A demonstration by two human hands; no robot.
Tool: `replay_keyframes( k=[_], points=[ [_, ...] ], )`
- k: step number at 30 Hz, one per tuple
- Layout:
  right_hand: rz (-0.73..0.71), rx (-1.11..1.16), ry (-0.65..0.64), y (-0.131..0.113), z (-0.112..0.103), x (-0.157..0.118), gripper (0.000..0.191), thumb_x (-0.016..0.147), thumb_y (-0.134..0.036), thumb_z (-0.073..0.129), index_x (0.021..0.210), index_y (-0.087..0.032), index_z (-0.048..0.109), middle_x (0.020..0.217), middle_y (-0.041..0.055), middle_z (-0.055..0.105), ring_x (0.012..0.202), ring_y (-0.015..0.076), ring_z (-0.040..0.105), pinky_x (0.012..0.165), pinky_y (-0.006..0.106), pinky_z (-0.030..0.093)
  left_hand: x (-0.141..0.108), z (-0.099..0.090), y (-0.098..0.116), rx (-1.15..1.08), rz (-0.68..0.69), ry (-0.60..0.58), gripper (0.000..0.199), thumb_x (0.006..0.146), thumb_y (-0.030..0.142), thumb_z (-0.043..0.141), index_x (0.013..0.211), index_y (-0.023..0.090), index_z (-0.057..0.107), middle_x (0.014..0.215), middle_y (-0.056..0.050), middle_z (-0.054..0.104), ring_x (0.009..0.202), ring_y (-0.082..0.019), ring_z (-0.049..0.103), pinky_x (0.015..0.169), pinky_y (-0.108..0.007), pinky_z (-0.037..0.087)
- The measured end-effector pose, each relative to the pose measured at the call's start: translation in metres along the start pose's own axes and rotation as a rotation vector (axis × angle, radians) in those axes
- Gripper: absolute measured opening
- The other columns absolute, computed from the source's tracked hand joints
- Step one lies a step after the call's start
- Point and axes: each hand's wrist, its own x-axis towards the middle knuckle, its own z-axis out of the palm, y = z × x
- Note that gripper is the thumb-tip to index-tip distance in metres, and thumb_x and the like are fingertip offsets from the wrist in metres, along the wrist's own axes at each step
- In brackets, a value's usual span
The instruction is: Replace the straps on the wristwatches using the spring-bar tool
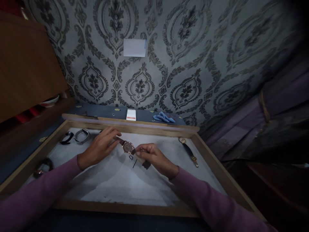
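Observation:
A wristwatch (pixel 127 147) with a round rose-gold case and a dark brown strap is held just above the white bottom of a wooden tray (pixel 125 206). My right hand (pixel 154 158) pinches the strap to the right of the case, and a strap end hangs below its fingers. To the left, my left hand (pixel 100 148) has its fingers stretched out and apart. Its fingertips reach the other strap part; whether they touch it I cannot tell. Dark pen marks (pixel 132 159) show on the white surface under the watch.
Inside the tray lie a black-strapped gold watch (pixel 187 149) at right, a grey band (pixel 82 136), a black band (pixel 67 138) and a dark watch (pixel 42 169) at left. Behind the tray are a small white-screened device (pixel 131 114) and a blue cloth (pixel 164 117).

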Motion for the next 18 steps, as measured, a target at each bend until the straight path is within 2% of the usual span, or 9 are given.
replay_keyframes(
  k=[1, 3, 5, 7, 9, 10, 11, 13, 18],
  points=[
    [-0.012, 0.006, 0.009, 0.000, -0.001, 0.000, 0.028, 0.070, -0.040, 0.070, 0.079, -0.014, 0.067, 0.055, -0.0067, 0.046, 0.044, 0.0052, 0.038, 0.041, 0.017, 0.034, -0.001, -0.001, 0.002, 0.036, 0.018, 0.039, 0.019, 0.094, 0.030, 0.043, 0.098, 0.017, 0.057, 0.102, -0.009, 0.059, 0.098, -0.022, 0.053, 0.087, -0.036, 0.041],
    [-0.040, 0.018, 0.025, -0.002, -0.003, 0.000, 0.028, 0.071, -0.040, 0.070, 0.079, -0.014, 0.067, 0.055, -0.0064, 0.047, 0.044, 0.0049, 0.036, 0.040, 0.017, 0.033, -0.002, -0.001, 0.005, 0.046, -0.008, 0.019, 0.024, 0.096, 0.033, 0.040, 0.086, 0.017, 0.056, 0.088, -0.006, 0.058, 0.085, -0.020, 0.052, 0.079, -0.033, 0.041],
    [-0.061, 0.020, 0.024, -0.003, -0.004, -0.001, 0.028, 0.072, -0.041, 0.071, 0.079, -0.015, 0.067, 0.055, -0.0064, 0.047, 0.044, 0.0050, 0.036, 0.040, 0.017, 0.032, -0.003, 0.002, 0.008, -0.058, -0.092, -0.128, 0.033, 0.096, 0.039, 0.039, 0.076, 0.018, 0.053, 0.073, -0.001, 0.052, 0.069, -0.016, 0.048, 0.067, -0.029, 0.038],
    [-0.078, 0.008, 0.015, -0.005, -0.005, -0.003, 0.029, 0.072, -0.042, 0.071, 0.080, -0.015, 0.067, 0.054, -0.0064, 0.046, 0.044, 0.0054, 0.036, 0.041, 0.018, 0.032, -0.004, 0.009, 0.009, -0.301, -0.228, -0.344, 0.040, 0.094, 0.050, 0.040, 0.074, 0.017, 0.053, 0.067, 0.001, 0.049, 0.061, -0.014, 0.046, 0.057, -0.026, 0.036],
    [-0.101, -0.009, 0.000, -0.007, -0.005, -0.004, 0.031, 0.073, -0.045, 0.071, 0.080, -0.014, 0.068, 0.055, -0.0056, 0.047, 0.045, 0.0059, 0.037, 0.042, 0.018, 0.032, -0.006, 0.019, 0.009, -0.635, -0.402, -0.519, 0.047, 0.089, 0.061, 0.043, 0.086, 0.016, 0.056, 0.069, -0.001, 0.053, 0.059, -0.013, 0.049, 0.049, -0.024, 0.033],
    [-0.113, -0.012, -0.012, -0.008, -0.005, -0.005, 0.033, 0.072, -0.046, 0.071, 0.079, -0.014, 0.068, 0.056, -0.0049, 0.049, 0.047, 0.0062, 0.038, 0.043, 0.018, 0.032, -0.008, 0.025, 0.009, -0.792, -0.492, -0.549, 0.051, 0.086, 0.065, 0.046, 0.095, 0.016, 0.055, 0.072, -0.001, 0.055, 0.058, -0.013, 0.049, 0.046, -0.023, 0.031],
    [-0.119, -0.009, -0.026, -0.009, -0.005, -0.006, 0.034, 0.072, -0.046, 0.072, 0.078, -0.014, 0.068, 0.058, -0.0042, 0.050, 0.049, 0.0065, 0.040, 0.045, 0.018, 0.032, -0.009, 0.031, 0.010, -0.928, -0.559, -0.558, 0.054, 0.083, 0.068, 0.049, 0.100, 0.017, 0.053, 0.072, -0.001, 0.055, 0.056, -0.013, 0.049, 0.044, -0.022, 0.028],
    [-0.113, -0.001, -0.063, -0.009, -0.005, -0.006, 0.036, 0.070, -0.047, 0.073, 0.077, -0.013, 0.067, 0.061, -0.0032, 0.052, 0.052, 0.0070, 0.041, 0.047, 0.019, 0.033, -0.011, 0.042, 0.012, -1.134, -0.644, -0.542, 0.058, 0.075, 0.073, 0.056, 0.093, 0.019, 0.051, 0.069, 0.001, 0.053, 0.052, -0.010, 0.045, 0.043, -0.022, 0.023],
    [-0.092, 0.021, -0.131, -0.002, -0.006, -0.004, 0.037, 0.069, -0.047, 0.076, 0.079, -0.013, 0.066, 0.059, -0.0050, 0.050, 0.051, 0.0053, 0.037, 0.046, 0.018, 0.028, -0.008, 0.052, 0.025, -1.339, -0.623, -0.415, 0.053, 0.072, 0.069, 0.063, 0.075, 0.019, 0.046, 0.058, 0.005, 0.039, 0.046, -0.007, 0.030, 0.043, -0.022, 0.015]
  ],
)
